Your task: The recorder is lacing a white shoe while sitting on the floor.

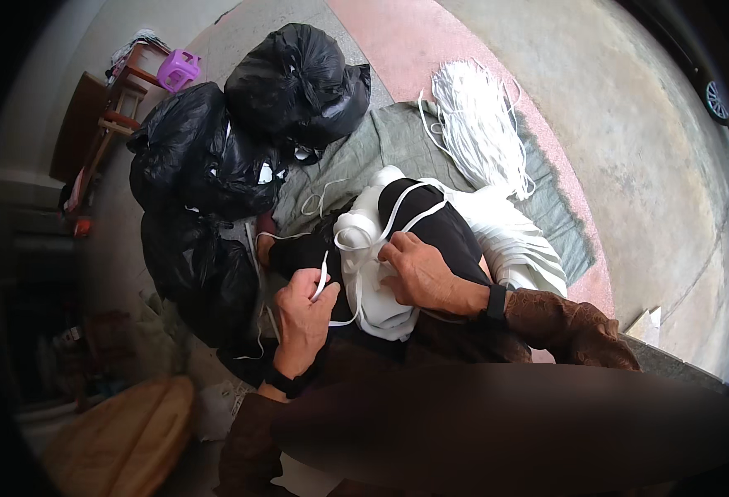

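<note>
My left hand (302, 319) is closed in a pinch on the end of a flat white cord (321, 282), whose tip points up and away. My right hand (427, 273) has its fingers curled against a bunch of white cloth (381, 300) lying between my knees; just what lies under the fingertips is hidden. A loop of the cord curves over the cloth beside the right fingers and runs across my right knee. Stacked white pieces (518, 240) with layered edges lie past that knee.
A large bundle of white cords (480, 124) rests on a grey-green ground cloth (381, 141). Several stuffed black plastic bags (298, 83) stand ahead and to the left. Farther left are a purple stool (179, 70) and wooden furniture (120, 108); a round wooden top (124, 439) is at lower left.
</note>
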Demonstrator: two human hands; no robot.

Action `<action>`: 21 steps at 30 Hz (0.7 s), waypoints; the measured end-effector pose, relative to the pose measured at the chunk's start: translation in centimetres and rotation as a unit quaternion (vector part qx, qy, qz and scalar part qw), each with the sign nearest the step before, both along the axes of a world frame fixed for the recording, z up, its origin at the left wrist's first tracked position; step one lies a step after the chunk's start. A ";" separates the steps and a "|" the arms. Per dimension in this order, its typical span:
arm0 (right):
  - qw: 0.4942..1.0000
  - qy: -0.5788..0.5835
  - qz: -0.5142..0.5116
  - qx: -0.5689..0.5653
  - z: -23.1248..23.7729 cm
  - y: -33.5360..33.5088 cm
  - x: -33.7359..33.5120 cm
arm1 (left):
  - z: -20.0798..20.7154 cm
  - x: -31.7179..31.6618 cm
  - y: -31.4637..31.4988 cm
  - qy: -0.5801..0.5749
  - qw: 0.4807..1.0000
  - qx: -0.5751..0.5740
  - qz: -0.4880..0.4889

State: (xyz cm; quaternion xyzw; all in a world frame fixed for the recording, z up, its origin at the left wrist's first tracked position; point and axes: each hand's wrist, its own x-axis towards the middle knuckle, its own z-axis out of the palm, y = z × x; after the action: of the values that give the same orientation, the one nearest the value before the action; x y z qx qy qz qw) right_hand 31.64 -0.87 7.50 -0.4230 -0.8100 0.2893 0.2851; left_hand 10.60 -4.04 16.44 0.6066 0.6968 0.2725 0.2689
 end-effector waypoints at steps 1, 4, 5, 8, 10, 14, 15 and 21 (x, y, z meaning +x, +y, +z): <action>1.000 -0.007 0.009 0.027 -0.8 0.3 -0.3 | 0.0 0.0 -0.1 -0.112 0.992 0.035 0.036; 0.997 -0.026 0.041 0.060 -2.4 2.4 -1.0 | -1.0 -0.6 -0.1 -0.367 0.903 -0.140 0.175; 0.990 -0.042 0.094 0.095 -2.3 3.4 -1.3 | -1.6 -0.7 -0.1 -0.437 0.868 -0.153 0.181; 0.975 -0.042 0.144 0.166 1.5 4.5 -2.5 | -2.9 -0.9 0.1 -0.462 0.847 -0.182 0.188; 0.991 -0.020 0.131 -0.015 6.6 3.4 -3.6 | -3.2 -0.8 0.2 -0.485 0.846 -0.146 0.166; 0.856 0.315 0.396 -0.103 16.2 -3.1 -5.4 | -3.1 0.2 -0.2 -0.572 0.810 -0.090 0.096; 0.851 0.338 0.387 -0.110 16.9 -3.1 -5.2 | -3.0 0.4 -0.5 -0.559 0.821 -0.067 0.092; 0.927 0.191 0.017 -0.324 10.3 1.8 -3.3 | -1.8 0.9 -3.0 -0.519 0.850 -0.043 0.082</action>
State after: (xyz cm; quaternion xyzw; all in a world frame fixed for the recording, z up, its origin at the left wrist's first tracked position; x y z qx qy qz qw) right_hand 28.38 0.95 17.81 -0.4150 -0.6099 0.6158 0.2765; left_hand 11.46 -7.06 14.61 0.3052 0.5145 0.5381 0.5938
